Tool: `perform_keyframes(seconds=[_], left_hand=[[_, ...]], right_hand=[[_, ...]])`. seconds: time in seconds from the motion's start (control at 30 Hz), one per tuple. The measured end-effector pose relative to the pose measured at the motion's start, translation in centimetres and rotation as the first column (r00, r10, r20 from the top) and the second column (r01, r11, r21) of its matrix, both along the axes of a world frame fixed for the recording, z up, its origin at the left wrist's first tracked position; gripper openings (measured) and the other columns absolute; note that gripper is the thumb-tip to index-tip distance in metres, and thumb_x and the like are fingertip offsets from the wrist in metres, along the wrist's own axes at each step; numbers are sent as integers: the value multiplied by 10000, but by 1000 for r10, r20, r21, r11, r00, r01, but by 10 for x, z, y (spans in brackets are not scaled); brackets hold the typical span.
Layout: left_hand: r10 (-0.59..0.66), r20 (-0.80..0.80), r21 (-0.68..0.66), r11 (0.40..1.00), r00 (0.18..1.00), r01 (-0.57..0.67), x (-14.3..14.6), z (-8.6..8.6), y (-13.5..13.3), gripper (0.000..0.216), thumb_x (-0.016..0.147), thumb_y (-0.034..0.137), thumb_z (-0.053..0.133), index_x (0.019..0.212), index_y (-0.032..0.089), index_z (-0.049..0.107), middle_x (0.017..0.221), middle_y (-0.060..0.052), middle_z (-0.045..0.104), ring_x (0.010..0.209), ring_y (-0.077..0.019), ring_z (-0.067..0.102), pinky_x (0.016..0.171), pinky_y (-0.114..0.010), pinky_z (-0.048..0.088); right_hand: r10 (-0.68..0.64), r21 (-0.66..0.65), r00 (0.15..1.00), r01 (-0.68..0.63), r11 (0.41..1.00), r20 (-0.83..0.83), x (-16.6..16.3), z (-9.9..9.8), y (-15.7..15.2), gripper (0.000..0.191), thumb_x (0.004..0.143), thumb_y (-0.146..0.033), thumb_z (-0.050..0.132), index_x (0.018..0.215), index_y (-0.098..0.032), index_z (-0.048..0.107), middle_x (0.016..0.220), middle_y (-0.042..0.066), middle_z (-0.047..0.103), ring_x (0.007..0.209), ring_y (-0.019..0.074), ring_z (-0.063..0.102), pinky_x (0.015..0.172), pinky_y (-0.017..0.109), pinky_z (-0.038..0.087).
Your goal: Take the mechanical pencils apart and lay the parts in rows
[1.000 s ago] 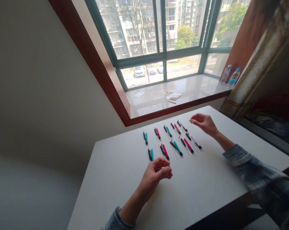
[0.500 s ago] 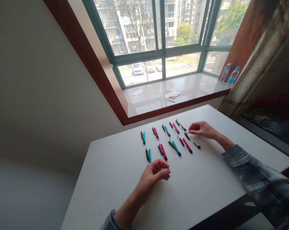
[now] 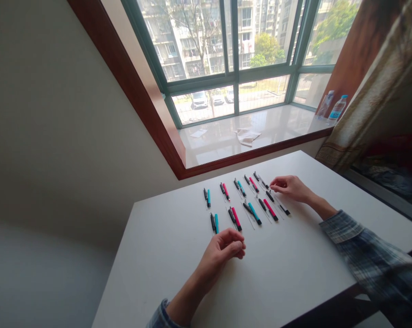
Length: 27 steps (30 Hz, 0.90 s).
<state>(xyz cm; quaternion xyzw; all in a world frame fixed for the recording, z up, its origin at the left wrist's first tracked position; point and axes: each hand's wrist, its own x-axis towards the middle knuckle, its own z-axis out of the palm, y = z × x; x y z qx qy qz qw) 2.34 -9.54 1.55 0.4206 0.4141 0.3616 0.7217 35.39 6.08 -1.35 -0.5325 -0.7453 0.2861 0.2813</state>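
Several small clear packets, each with a black piece beside a blue, pink or black one, lie in two rows on the white table [image 3: 287,273]. My left hand [image 3: 226,250] rests on the table with its fingers curled shut, just in front of the near blue packet [image 3: 215,222] and near pink packet [image 3: 235,217]. My right hand [image 3: 289,187] lies low at the right end of the rows, fingertips pinched by the far black packet [image 3: 260,179] and above the near black packet [image 3: 277,203]. Whether it grips anything is unclear.
A stone window sill [image 3: 226,136] runs behind the table, with a crumpled cloth [image 3: 246,135], a paper scrap [image 3: 199,133] and two water bottles [image 3: 333,107] on it. A curtain [image 3: 373,95] hangs at the right. The table's edge runs close on the left.
My right hand has come down from above the rows to the table by the rightmost packets. My left hand has stayed put.
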Motion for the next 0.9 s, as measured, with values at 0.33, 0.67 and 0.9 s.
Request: perform_keyframes(seconds=[0.33, 0.67, 0.9], left_hand=[[-9, -1, -5, 1000, 1000, 9, -2, -2, -1, 288, 797, 369, 838, 910, 140, 706, 822, -48, 671, 728, -147, 603, 728, -280, 490], [-25, -19, -11, 1000, 1000, 25, -4, -2, 0, 317, 788, 407, 846, 903, 140, 718, 830, -54, 677, 748, -156, 608, 747, -290, 493], [-26, -26, -13, 1000, 999, 25, -4, -4, 2, 317, 792, 419, 840, 900, 145, 723, 831, -58, 682, 751, -159, 604, 753, -290, 488]], right_hand=[[-92, 50, 996, 92, 995, 6, 14, -14, 11, 366, 857, -558, 679, 1009, -245, 793, 1039, 60, 790, 846, 237, 719, 775, 369, 584], [-41, 29, 998, 40, 999, 43, 10, -21, 12, 291, 852, -461, 697, 1040, -263, 799, 1012, 37, 800, 835, 229, 716, 782, 341, 575], [-112, 66, 990, 107, 992, 81, 20, -23, 13, 323, 889, -410, 615, 1096, -258, 812, 1052, 59, 796, 894, 251, 729, 824, 358, 582]])
